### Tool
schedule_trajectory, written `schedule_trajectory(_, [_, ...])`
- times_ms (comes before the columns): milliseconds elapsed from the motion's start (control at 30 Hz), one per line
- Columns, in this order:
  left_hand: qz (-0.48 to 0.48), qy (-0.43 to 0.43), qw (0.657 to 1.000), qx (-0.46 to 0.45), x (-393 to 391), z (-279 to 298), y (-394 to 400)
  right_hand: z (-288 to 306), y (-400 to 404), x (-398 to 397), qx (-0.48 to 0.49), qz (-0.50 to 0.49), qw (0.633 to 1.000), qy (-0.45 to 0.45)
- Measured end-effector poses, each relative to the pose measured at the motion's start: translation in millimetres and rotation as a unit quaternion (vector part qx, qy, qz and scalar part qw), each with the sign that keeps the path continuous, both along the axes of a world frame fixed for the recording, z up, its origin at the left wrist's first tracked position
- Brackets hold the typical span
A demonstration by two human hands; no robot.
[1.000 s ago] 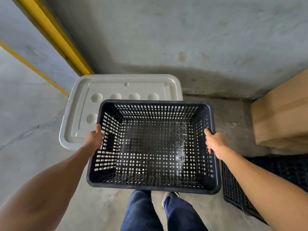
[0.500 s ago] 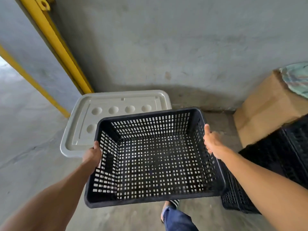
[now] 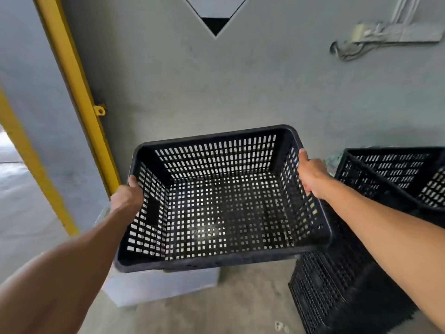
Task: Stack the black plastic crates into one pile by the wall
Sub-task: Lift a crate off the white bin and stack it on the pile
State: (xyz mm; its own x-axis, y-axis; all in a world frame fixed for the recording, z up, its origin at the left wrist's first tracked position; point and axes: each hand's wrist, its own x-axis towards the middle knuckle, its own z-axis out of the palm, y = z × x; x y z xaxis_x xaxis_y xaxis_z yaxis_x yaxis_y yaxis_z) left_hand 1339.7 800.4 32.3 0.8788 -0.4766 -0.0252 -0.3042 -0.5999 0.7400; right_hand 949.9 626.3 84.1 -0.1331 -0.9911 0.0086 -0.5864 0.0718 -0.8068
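Observation:
A black perforated plastic crate is held up in the air in front of me, mouth upward and tilted slightly down on the left. My left hand grips its left rim, thumb over the edge. My right hand grips the right rim the same way. To the right, a pile of black crates stands against the grey wall. Its top crate lies askew, just beyond my right forearm.
A white lidded bin stands on the concrete floor below the held crate. A yellow door frame runs down the left side beside an opening. A metal bracket with cables hangs on the wall at upper right.
The crate has risen from above the white bin and swung rightward toward the pile. The view has tipped up, so more wall and the pile's top crate show, and the cardboard box is out of sight.

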Motion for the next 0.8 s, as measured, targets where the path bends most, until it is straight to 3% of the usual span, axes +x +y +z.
schedule_trajectory(200, [-0.009,-0.037,0.993,-0.108,-39,120,-19,115,16,-47,-0.111,-0.03,0.992,-0.06])
schedule_trajectory(400, [-0.015,-0.071,0.981,-0.177,-103,197,-51,187,4,-114,-0.195,-0.063,0.976,-0.075])
schedule_trajectory(800, [-0.105,-0.087,0.964,-0.226,-308,249,-190,223,-85,-332,-0.25,-0.126,0.957,-0.07])
